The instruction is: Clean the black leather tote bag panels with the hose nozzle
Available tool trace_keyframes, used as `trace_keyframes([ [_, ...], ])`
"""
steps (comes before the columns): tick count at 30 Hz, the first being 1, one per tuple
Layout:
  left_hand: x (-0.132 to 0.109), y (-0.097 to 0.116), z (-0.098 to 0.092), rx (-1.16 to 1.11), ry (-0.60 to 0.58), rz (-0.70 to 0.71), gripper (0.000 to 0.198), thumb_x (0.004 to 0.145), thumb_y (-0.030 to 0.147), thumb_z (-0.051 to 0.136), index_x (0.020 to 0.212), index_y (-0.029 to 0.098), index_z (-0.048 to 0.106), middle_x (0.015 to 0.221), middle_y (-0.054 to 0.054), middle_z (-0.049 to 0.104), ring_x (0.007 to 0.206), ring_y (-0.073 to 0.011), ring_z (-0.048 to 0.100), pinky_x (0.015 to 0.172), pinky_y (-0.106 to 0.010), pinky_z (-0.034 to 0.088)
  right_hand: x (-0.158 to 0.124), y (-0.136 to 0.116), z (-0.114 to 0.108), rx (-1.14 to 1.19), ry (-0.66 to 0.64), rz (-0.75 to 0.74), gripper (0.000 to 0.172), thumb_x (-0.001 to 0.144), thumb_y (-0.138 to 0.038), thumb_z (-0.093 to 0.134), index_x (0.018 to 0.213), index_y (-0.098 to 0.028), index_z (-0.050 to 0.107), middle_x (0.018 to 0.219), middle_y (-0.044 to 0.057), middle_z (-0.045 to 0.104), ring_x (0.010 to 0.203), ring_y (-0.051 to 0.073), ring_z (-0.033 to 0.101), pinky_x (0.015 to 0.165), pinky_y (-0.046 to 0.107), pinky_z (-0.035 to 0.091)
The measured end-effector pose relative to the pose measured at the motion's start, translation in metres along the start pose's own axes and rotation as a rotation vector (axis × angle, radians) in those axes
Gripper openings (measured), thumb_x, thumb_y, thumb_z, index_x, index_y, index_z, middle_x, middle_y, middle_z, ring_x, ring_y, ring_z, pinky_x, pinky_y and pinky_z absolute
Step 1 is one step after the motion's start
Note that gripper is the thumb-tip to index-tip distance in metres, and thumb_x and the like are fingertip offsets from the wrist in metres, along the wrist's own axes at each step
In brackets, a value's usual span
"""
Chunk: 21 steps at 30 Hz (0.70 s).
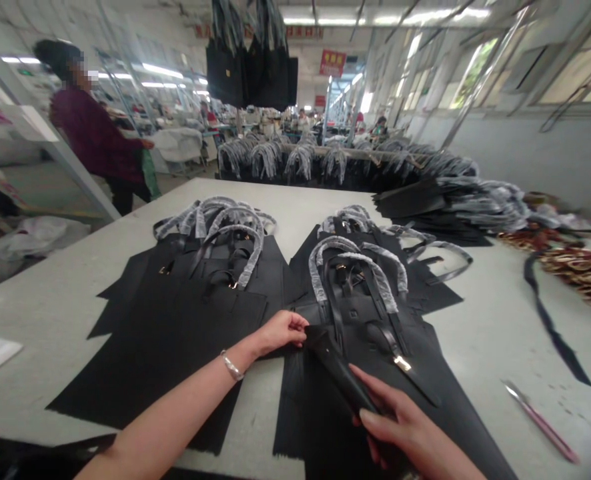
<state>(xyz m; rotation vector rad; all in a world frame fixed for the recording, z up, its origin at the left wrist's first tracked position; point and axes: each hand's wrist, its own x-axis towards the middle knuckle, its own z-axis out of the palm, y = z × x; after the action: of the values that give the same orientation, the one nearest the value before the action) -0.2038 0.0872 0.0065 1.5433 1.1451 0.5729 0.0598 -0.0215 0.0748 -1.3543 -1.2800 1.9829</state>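
My left hand [288, 330], with a bracelet at the wrist, pinches at the corner of a black bag panel between the two stacks. My right hand [393, 410] is closed around a long, rounded black piece [343, 373] that slants up toward my left fingertips; whether it is folded leather or a tool, I cannot tell. Beneath lies the right stack of black bag panels [455, 393], with plastic-wrapped handles [390, 293] and a strap with a gold buckle [402, 363]. To the left, another stack of black panels [175, 327] overlaps in steps, its wrapped handles [253, 260] pointing away.
A pink-handled cutter [543, 423] and a black strip [550, 320] lie at right on the white table [480, 333]. Behind them are brown-gold coiled pieces [585, 270] and more panels [425, 207]. Black bags [250, 73] hang overhead. A person [95, 133] stands at left.
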Motion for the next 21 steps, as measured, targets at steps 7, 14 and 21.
trace_keyframes([
  [7,-0.007,-0.001,0.017,0.01,0.124,-0.035,0.023,0.072,0.015,0.054,0.094,0.011,0.062,0.068,0.0,0.06,0.059,-0.0121,0.058,0.059,-0.025,0.05,-0.002,-0.007,-0.003,0.125,0.056,-0.014,0.078,0.077,-0.037,0.068,0.144,-0.018,0.034,0.084,0.001,0.066,0.05,0.01,0.06,0.045,0.021,0.045],
  [14,-0.009,0.0,0.043,0.269,0.415,-0.01,0.03,0.079,0.006,0.044,0.1,0.016,0.063,0.093,-0.006,0.063,0.087,-0.0181,0.059,0.084,-0.032,0.042,-0.038,0.017,-0.037,0.249,0.235,0.061,0.083,0.077,-0.041,0.07,0.145,-0.016,0.029,0.078,0.003,0.069,0.047,0.012,0.061,0.041,0.021,0.046],
  [21,-0.012,0.016,0.074,0.759,0.466,-0.01,0.018,0.09,0.036,0.053,0.092,0.019,0.06,0.095,-0.005,0.063,0.093,-0.0212,0.058,0.075,-0.03,0.043,-0.032,0.02,-0.052,0.347,0.299,0.006,0.063,0.083,-0.036,0.065,0.137,-0.016,0.04,0.074,0.003,0.069,0.047,0.011,0.06,0.042,0.02,0.047],
])
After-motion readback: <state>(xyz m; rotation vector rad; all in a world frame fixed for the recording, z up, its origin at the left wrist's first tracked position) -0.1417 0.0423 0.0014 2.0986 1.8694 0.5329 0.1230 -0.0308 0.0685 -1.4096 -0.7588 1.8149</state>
